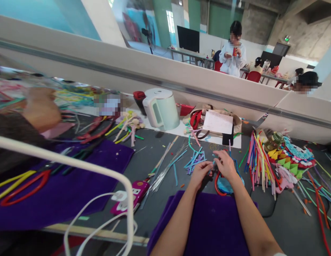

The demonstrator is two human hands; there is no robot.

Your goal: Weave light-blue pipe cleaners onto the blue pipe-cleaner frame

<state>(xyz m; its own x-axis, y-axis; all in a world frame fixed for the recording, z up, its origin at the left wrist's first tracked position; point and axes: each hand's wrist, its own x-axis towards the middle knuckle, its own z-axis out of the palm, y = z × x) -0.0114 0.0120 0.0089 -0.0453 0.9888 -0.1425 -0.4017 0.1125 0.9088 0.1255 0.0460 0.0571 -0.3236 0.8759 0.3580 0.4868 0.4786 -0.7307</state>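
Observation:
My left hand (201, 172) and my right hand (225, 164) meet over the dark table, fingertips pinched together. Between them shows a small light-blue piece (214, 161) that looks like pipe cleaner, mostly hidden by my fingers. Just left of my left hand lies a heap of short blue and purple pipe cleaner pieces (195, 160). Under my right hand sits a blue fuzzy item (227, 185), beside a red loop (219, 186) that resembles a scissor handle. Folded purple cloth (215, 220) lies below my forearms.
Right of my hands lies a bundle of colourful pipe cleaners (258, 163) near a decorated fuzzy piece (296, 153). A kettle (167, 110) and a bag (236, 122) stand by the partition (155, 73). A magenta power strip (133, 195) and white tube (101, 161) are to the left, near another person's arm (42, 110).

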